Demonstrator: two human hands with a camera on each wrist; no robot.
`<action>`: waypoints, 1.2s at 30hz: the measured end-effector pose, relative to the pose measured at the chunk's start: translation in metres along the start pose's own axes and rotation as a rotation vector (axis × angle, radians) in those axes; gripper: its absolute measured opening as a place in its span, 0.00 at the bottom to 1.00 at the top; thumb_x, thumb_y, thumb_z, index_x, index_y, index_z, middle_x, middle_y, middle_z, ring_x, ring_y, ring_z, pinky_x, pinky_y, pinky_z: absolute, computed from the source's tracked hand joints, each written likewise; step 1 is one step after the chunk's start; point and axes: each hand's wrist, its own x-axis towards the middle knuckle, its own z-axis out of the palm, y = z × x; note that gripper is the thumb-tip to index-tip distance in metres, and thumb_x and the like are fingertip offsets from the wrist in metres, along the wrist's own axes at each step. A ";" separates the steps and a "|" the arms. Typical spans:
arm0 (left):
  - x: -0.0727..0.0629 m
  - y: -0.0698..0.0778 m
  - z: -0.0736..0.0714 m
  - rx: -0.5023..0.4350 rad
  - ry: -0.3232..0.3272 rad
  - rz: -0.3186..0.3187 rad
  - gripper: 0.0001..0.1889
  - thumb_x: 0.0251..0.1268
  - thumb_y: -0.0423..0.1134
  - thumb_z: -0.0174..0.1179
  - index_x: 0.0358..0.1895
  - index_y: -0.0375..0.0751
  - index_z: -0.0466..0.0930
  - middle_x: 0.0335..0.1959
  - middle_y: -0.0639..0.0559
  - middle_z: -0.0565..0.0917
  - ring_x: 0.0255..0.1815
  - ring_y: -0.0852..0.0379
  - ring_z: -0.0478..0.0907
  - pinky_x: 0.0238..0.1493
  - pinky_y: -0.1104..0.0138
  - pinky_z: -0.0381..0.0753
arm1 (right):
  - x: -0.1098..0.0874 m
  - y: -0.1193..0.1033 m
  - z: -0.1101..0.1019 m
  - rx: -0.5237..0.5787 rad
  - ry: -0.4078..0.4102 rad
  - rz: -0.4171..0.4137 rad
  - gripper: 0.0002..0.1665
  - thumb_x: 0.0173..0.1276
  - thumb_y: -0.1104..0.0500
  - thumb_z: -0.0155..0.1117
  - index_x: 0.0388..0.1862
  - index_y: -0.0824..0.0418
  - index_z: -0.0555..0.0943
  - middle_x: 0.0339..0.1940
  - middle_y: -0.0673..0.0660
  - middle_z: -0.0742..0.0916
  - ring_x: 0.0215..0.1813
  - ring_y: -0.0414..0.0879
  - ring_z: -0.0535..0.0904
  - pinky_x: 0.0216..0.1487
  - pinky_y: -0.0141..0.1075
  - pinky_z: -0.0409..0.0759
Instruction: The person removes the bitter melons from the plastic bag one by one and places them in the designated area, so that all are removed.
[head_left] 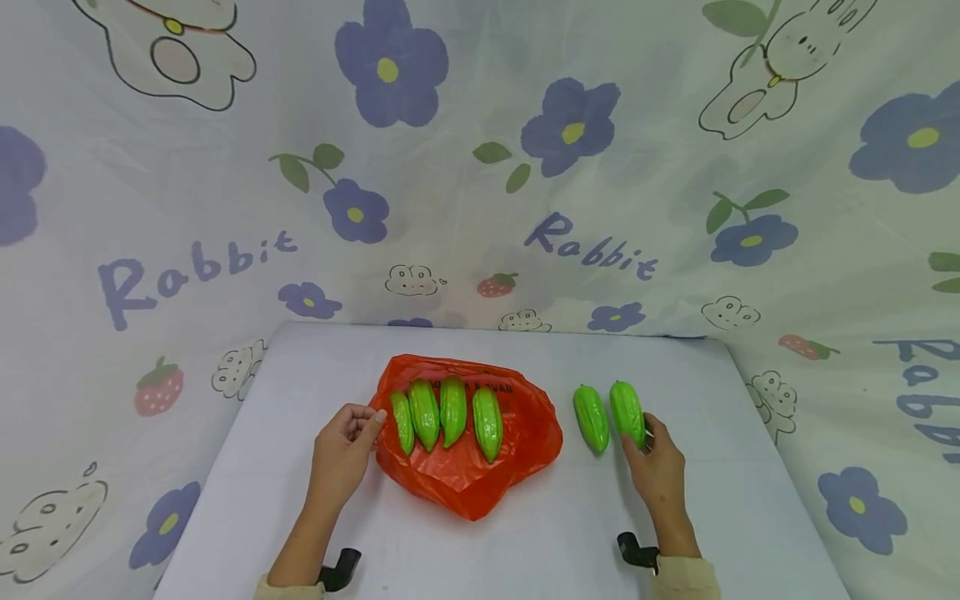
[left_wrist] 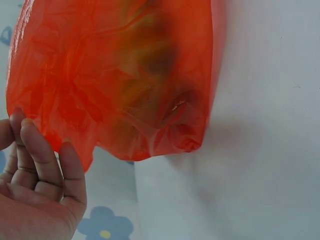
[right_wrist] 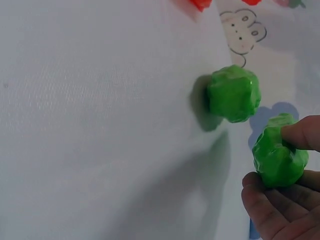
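Ridged green gourd (right_wrist: 279, 162), nearest the right wrist camera, is clamped between the thumb and fingers of the right hand (head_left: 662, 467), right of the red plastic bag (head_left: 528, 442). One loose gourd (head_left: 591, 419) lies just beside it on the white table (head_left: 720, 433). Four bagged gourds (head_left: 453, 412) lie side by side within the bag. Left hand (head_left: 345, 446) pinches the bag's left rim. Assessment: the right grip sits at the near end; a hold closer to the middle should resist pivoting. Left fingers should steady the thin film without stretching it. Printed backdrop (head_left: 465, 183) stands behind.
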 end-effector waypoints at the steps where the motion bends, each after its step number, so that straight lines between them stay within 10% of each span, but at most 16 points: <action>1: 0.000 0.000 0.000 0.000 0.001 0.000 0.16 0.77 0.52 0.63 0.48 0.41 0.80 0.33 0.42 0.84 0.34 0.48 0.79 0.31 0.70 0.81 | 0.001 0.001 0.000 0.001 -0.001 0.005 0.35 0.77 0.61 0.65 0.76 0.72 0.66 0.71 0.75 0.75 0.66 0.69 0.78 0.59 0.53 0.82; 36: 0.001 -0.001 0.004 -0.002 -0.017 0.003 0.16 0.78 0.51 0.62 0.49 0.40 0.80 0.34 0.39 0.83 0.32 0.49 0.77 0.30 0.70 0.80 | 0.010 0.024 0.019 -0.045 -0.008 0.038 0.33 0.78 0.57 0.63 0.74 0.72 0.67 0.67 0.75 0.78 0.68 0.70 0.76 0.65 0.59 0.76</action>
